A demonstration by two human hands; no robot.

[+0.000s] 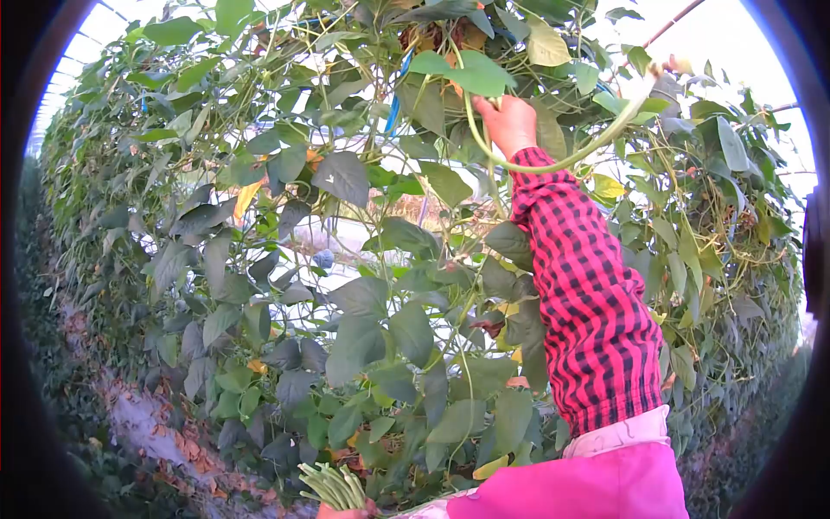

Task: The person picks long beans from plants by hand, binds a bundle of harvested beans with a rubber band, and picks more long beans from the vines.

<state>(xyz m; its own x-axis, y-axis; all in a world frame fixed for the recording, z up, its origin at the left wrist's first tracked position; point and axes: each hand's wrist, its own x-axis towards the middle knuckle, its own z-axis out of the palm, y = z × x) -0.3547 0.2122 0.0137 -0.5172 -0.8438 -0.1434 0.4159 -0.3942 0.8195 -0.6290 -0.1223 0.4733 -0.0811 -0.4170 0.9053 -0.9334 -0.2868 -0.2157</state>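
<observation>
My right hand (508, 125) is raised into the upper foliage, its arm in a red-and-black checked sleeve (588, 294). The thumb and fingers are closed among the leaves beside a green stem; what they grip is partly hidden. A long, pale green curved strand (596, 151), a vine or a long pod, loops in front of the wrist. A broad bright leaf (480, 74) hangs just above the fingers. At the bottom edge, my left hand (344, 512) is closed around a bundle of green beans (333, 486), their ends pointing up and left. Most of that hand is cut off.
A dense wall of climbing bean plants (359, 337) fills the view, with some yellowed leaves. Blue twine (400, 95) hangs near the top. A ground path (151, 424) with dry brown leaves runs at the lower left. Pale netting shows through gaps.
</observation>
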